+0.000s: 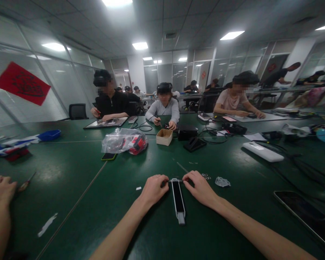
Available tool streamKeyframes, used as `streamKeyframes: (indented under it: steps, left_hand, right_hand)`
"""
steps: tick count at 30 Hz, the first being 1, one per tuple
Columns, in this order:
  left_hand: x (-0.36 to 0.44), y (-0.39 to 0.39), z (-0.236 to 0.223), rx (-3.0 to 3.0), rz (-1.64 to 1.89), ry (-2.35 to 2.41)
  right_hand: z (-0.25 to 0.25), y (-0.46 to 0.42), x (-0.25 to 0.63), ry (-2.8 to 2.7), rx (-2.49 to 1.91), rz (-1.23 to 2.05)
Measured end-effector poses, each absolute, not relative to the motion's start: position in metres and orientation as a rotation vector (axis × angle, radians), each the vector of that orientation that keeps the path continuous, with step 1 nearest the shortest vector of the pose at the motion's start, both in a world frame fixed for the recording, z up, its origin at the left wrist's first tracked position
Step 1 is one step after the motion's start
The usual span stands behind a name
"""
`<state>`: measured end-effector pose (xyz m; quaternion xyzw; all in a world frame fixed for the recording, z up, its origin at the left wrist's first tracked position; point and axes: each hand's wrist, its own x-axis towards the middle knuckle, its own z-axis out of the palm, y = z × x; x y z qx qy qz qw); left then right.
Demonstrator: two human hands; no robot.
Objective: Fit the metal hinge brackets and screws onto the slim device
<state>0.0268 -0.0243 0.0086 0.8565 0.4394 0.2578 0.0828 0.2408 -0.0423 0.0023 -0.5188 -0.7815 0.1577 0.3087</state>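
Observation:
A slim, long device (178, 198) with a white frame and black face lies on the green table between my hands. A grey tab (181, 218) sticks out of its near end. My left hand (154, 189) is closed in a pinch at the left of the device's far end. Opposite it, my right hand (200, 186) pinches at the right side. A thin grey piece seems to run between the fingertips across that end, too small to name. Beside my right hand lie several small rings (206, 176) and a crumpled clear plastic piece (222, 181).
At the left edge a co-worker's hand (1, 191) rests near a small pointed tool (24, 185). Ahead are a plastic bag (124, 141), an open cardboard box (164, 137) and a black stand (195, 144). Cables, a white device (262, 151) and a phone (308, 216) lie right.

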Motion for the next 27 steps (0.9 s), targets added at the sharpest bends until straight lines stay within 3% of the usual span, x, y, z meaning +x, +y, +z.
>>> streamKeyframes:
  steps: [27]
  left_hand:
    - [0.0290, -0.0264, 0.0094, 2.498, 0.674, 1.379]
  right_hand:
    - [0.0015, -0.0418, 0.2409, -2.111, -1.397, 0.394]
